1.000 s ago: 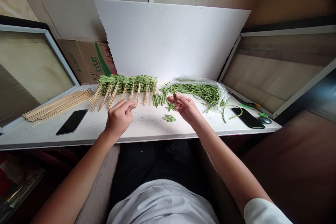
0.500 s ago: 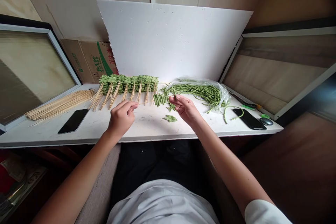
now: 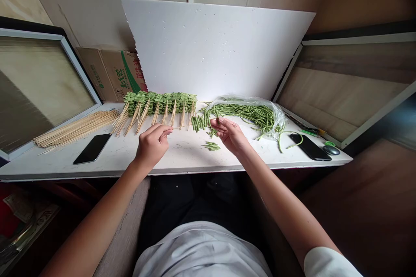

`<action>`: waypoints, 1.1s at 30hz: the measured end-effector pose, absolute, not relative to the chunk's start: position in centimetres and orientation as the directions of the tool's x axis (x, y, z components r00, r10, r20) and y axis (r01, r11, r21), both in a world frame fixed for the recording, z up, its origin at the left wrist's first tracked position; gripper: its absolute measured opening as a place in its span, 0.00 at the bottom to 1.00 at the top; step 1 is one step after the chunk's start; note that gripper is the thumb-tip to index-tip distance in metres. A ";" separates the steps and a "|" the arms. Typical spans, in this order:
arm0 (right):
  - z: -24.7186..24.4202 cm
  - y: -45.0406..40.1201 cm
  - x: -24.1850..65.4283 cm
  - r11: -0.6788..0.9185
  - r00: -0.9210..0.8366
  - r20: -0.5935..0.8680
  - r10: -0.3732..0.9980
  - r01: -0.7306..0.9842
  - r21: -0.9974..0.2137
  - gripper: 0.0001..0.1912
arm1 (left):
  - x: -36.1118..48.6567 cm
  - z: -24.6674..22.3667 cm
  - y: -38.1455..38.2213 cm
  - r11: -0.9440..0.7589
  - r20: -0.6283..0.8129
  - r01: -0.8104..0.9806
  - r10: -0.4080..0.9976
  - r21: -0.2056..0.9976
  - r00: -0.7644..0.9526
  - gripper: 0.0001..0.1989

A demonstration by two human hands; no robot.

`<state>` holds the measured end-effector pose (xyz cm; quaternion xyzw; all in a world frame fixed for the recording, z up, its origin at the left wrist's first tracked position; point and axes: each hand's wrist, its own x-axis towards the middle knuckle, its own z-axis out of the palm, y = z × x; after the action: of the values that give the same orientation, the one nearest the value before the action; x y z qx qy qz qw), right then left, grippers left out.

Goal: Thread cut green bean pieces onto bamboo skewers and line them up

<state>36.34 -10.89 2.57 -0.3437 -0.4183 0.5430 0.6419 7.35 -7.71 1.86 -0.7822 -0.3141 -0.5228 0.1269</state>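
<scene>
My left hand (image 3: 152, 143) is shut on the blunt end of a bamboo skewer (image 3: 182, 127), which points right across the table. Folded green long beans (image 3: 199, 123) are threaded along the skewer's far part. My right hand (image 3: 229, 134) pinches a long bean (image 3: 217, 116) close to the skewer's tip. Behind the hands lies a row of finished bean skewers (image 3: 159, 103), their bamboo ends pointing at me. A heap of long beans (image 3: 250, 114) lies on a plastic bag (image 3: 260, 106) beyond my right hand. Short bean pieces (image 3: 212, 146) lie just below it.
On the white table (image 3: 182, 158) lie a bundle of bare skewers (image 3: 76, 132) and black phones (image 3: 92, 148) (image 3: 310, 147). A grey oval object (image 3: 331, 150) sits at right. A white foam board (image 3: 214, 47) and a cardboard box (image 3: 110, 75) stand behind.
Both hands have hardly moved, and the skewer stays in place. The view has shifted slightly, so the table appears a little further right.
</scene>
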 end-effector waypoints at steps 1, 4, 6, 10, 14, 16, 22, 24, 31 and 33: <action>2.5 -10.8 36.3 0.178 0.064 0.166 0.984 -0.408 -0.896 0.18 | 7.4 1.9 -7.7 -0.773 0.900 0.622 0.353 0.125 0.258 0.13; 2.3 -10.7 36.4 0.190 0.071 0.176 0.982 -0.413 -0.891 0.18 | 7.4 1.9 -7.7 -0.776 0.899 0.619 0.348 0.118 0.266 0.13; 2.2 -10.6 36.4 0.193 0.078 0.177 0.981 -0.418 -0.888 0.18 | 7.3 1.8 -7.7 -0.776 0.895 0.619 0.353 0.117 0.272 0.13; 2.1 -10.5 36.4 0.200 0.099 0.175 0.980 -0.393 -0.898 0.19 | 7.1 1.7 -7.6 -0.785 0.890 0.613 0.341 0.092 0.303 0.16; 1.9 -10.3 36.7 0.216 0.102 0.191 0.976 -0.378 -0.900 0.18 | 7.0 1.7 -7.8 -0.794 0.894 0.604 0.316 0.067 0.317 0.19; 1.8 -10.2 36.8 0.224 0.100 0.201 0.975 -0.382 -0.896 0.17 | 7.0 1.9 -8.0 -0.786 0.890 0.614 0.328 0.071 0.317 0.20; 1.8 -10.2 37.0 0.256 0.102 0.235 0.967 -0.369 -0.893 0.14 | 6.9 2.1 -8.2 -0.797 0.905 0.604 0.259 0.004 0.337 0.21; 2.0 -10.3 37.0 0.266 0.109 0.243 0.964 -0.353 -0.897 0.14 | 6.9 2.0 -8.1 -0.800 0.906 0.600 0.248 -0.008 0.343 0.22; 2.2 -10.4 36.9 0.262 0.096 0.244 0.965 -0.343 -0.902 0.15 | 7.0 1.9 -8.1 -0.798 0.908 0.603 0.258 0.007 0.330 0.22; 2.1 -10.4 36.8 0.262 0.100 0.243 0.965 -0.331 -0.906 0.16 | 7.0 1.9 -8.0 -0.797 0.914 0.604 0.242 -0.004 0.326 0.22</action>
<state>36.78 -10.37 2.06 -0.3506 -0.4520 0.4959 0.6534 7.00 -7.99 1.91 -0.7952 -0.2658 -0.5161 0.1751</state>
